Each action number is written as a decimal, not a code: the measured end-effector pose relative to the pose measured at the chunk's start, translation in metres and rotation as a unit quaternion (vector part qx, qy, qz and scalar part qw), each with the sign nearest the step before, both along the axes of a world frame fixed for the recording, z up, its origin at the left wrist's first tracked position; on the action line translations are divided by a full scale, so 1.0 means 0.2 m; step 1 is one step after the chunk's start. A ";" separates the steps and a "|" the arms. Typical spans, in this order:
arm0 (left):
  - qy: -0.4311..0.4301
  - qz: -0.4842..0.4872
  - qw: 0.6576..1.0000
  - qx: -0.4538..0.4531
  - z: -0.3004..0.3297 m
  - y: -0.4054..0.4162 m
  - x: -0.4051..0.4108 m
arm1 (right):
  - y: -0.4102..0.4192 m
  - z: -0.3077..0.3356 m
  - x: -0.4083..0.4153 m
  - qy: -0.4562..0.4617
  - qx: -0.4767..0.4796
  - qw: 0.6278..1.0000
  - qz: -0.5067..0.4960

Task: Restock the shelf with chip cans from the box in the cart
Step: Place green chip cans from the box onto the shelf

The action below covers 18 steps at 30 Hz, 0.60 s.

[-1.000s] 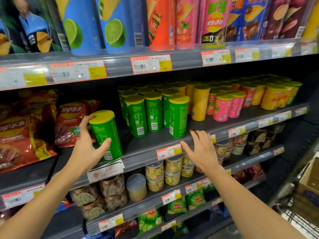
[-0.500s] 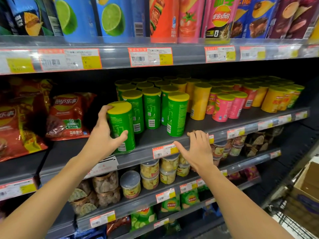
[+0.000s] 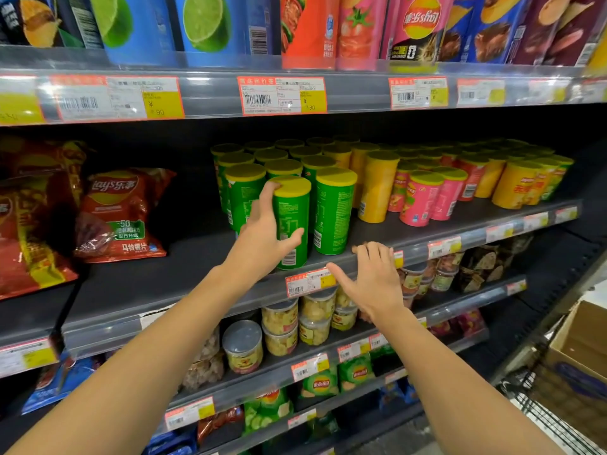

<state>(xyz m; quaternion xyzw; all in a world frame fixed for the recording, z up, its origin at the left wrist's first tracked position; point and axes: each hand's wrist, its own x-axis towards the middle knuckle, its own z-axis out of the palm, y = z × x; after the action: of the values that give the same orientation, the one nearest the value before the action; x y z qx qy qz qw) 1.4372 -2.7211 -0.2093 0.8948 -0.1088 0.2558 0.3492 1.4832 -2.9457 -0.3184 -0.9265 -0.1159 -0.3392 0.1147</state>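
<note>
My left hand grips a green chip can with a yellow lid, standing upright at the front of the middle shelf, right beside another green can. Behind them stand several more green cans in rows. My right hand rests with spread fingers on the shelf's front edge, over a price tag, and holds nothing. The cardboard box sits in the cart at the lower right, mostly out of frame.
Yellow cans and pink cans fill the shelf to the right. Red chip bags lie at the left, with a bare stretch of shelf between. Tall cans line the top shelf; clear tubs sit below.
My left hand has carried the green can rightwards along the shelf, from the open stretch to a spot beside the front green can. My right hand stayed on the shelf edge.
</note>
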 end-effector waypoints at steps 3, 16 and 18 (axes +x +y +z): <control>0.000 -0.006 1.000 0.005 0.00 -0.03 0.04 | 0.00 0.00 0.00 0.017 -0.010 1.000 -0.001; 0.005 0.094 0.988 0.125 0.04 -0.05 0.06 | 0.01 0.05 -0.04 0.053 -0.015 0.998 -0.002; 0.006 0.107 0.986 0.126 0.04 -0.06 0.06 | 0.00 0.06 -0.05 0.065 -0.021 0.998 -0.003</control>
<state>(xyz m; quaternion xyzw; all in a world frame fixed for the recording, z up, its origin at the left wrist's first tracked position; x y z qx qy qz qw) 1.4482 -2.7336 -0.2020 0.9395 -0.0418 0.2709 0.2054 1.4734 -2.9457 -0.3073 -0.9490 -0.1130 -0.2762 0.1017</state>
